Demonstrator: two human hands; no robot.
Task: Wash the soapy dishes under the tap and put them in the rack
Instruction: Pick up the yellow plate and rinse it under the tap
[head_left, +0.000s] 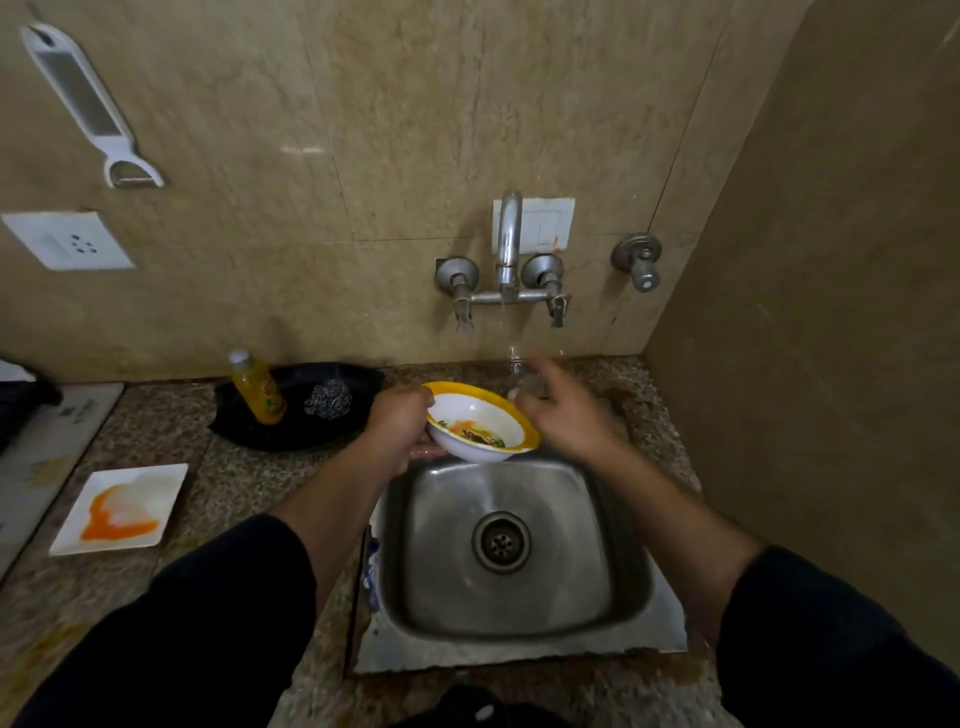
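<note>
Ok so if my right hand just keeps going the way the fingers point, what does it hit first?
Probably the stream of water from the tap. The right hand points up and left, past the bowl, toward the wall; it is blurred, so depth is uncertain.

Beige marble-look wall tiles (363, 130) meet a speckled granite counter (171, 431), dimly lit.

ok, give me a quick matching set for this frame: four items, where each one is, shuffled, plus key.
Items
1. bowl
2. square plate
3. steel scrubber
4. peeler

Places
A. hanging on the wall
B. on the black tray
C. in the left hand, over the sink
D. on the counter, left of the sink

Pairs: 1-C, 2-D, 3-B, 4-A
</note>
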